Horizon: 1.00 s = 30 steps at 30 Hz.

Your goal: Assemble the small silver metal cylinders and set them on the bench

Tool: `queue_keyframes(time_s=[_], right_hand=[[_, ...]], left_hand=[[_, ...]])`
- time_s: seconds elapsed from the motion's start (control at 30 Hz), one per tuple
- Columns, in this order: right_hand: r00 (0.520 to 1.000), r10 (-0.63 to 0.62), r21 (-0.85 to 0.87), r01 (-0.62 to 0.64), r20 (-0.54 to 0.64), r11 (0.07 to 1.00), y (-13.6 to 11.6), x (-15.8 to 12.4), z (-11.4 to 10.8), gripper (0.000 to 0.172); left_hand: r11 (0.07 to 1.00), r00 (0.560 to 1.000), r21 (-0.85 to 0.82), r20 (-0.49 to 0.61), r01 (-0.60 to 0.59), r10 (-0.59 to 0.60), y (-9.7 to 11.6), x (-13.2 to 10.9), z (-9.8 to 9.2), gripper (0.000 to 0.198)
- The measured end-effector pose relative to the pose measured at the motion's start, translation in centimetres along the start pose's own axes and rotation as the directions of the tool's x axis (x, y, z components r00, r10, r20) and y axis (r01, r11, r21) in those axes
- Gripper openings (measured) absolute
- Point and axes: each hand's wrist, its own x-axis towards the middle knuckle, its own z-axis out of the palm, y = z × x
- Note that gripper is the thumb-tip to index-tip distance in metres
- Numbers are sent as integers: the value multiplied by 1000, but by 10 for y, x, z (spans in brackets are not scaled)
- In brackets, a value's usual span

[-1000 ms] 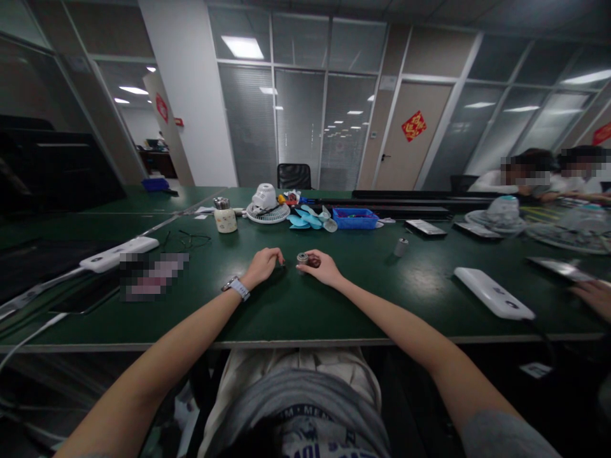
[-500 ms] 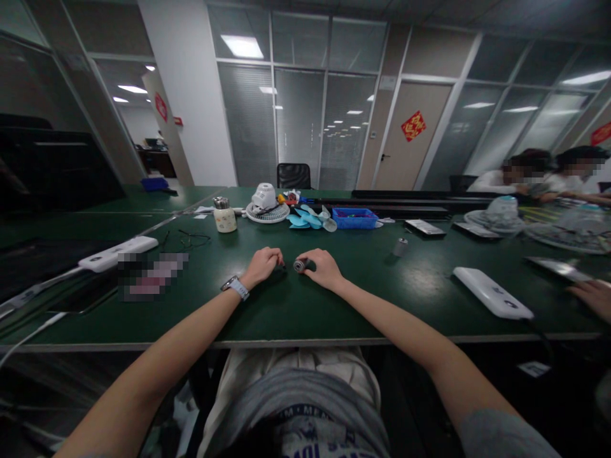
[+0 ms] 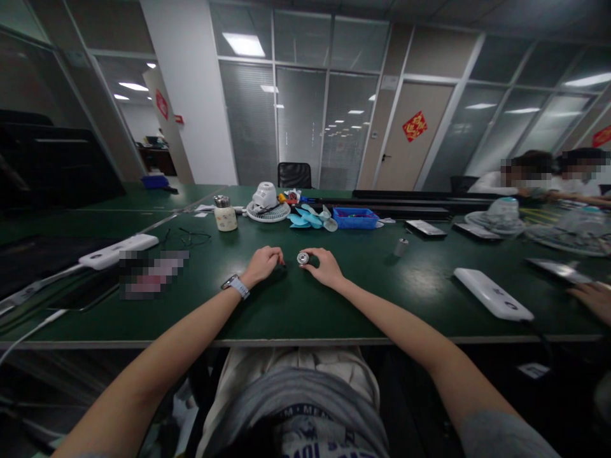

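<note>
Between the thumb and fingers of my right hand (image 3: 325, 267) is a small round metal part (image 3: 303, 258), its circular face turned up toward me. My left hand (image 3: 261, 264), with a watch on its wrist, is closed just left of it above the green table (image 3: 286, 318). A small dark thing shows at its fingertips, too small to make out. The two hands are a short gap apart. A small metal cylinder (image 3: 401, 247) stands on the table to the right of my right hand.
Behind my hands are a cream jar (image 3: 225, 215), a white fan part (image 3: 264, 198), light blue fan blades (image 3: 308, 218) and a blue basket (image 3: 356, 219). White power strips (image 3: 492, 294) lie at both sides. A person's hand (image 3: 592, 299) rests at the far right.
The round metal part in my right hand has tipped from lying sideways to facing up, and my right fingers have shifted around it. My left hand has barely moved.
</note>
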Motion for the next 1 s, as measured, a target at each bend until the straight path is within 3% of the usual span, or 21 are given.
queue_keyframes(time_s=[0.3,0.4,0.5,0.67,0.87,1.0], right_hand=[[998,-28,114,33,-47,993,-1,1,1,38],[996,66,272,-47,-63,961,1,2,6,39],[970,242,493,-202,-18,846,7,5,11,40],[877,467,726,-394,114,564,19,11,14,34],[790,537,819,-499,296,284,24,12,6,20],[763,552,818,-528,337,229,24,13,3,27]], left_hand=[[1000,1000,20,-15,-5,5,-3,1,1,27],[1000,1000,17,-18,-11,12,-3,0,1,26],[1000,1000,13,-10,-5,5,-1,0,1,24],[1000,1000,8,1,6,-6,1,0,-1,24],[999,1000,35,3,7,-7,-2,0,1,28],[999,1000,46,9,17,-17,-2,0,1,29]])
